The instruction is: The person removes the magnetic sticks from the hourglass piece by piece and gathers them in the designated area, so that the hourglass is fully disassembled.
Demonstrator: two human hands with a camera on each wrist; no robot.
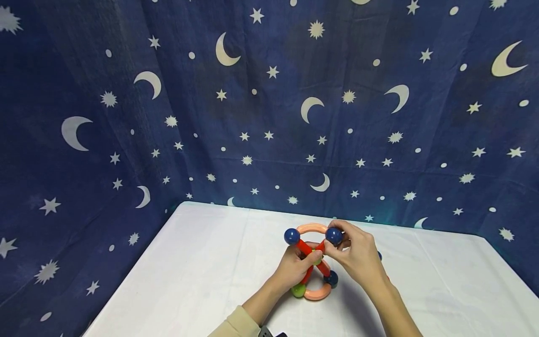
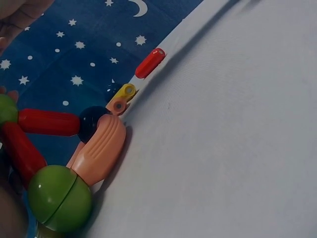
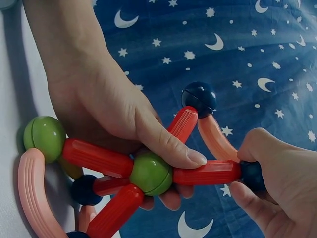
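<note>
A magnetic ball-and-rod construction stands on the white table, with red straight rods meeting at a central green ball (image 3: 151,173). My left hand (image 1: 294,267) grips it at the middle, thumb over a red rod (image 3: 207,173) beside that ball. At the upper right, my right hand (image 1: 358,255) pinches a dark blue ball (image 1: 334,236) at that rod's end. A curved peach rod (image 1: 311,228) links it to another dark blue ball (image 1: 292,236). Below, a green ball (image 1: 298,290), a curved peach rod (image 1: 318,293) and a dark blue ball (image 1: 331,279) form the base.
Beyond the construction, a loose red rod (image 2: 150,63) and a yellow rod (image 2: 126,92) lie on the table (image 1: 202,262). Part of a blue ball (image 1: 380,255) shows behind my right wrist. A dark blue curtain (image 1: 269,112) with moons and stars hangs behind the table and at its left.
</note>
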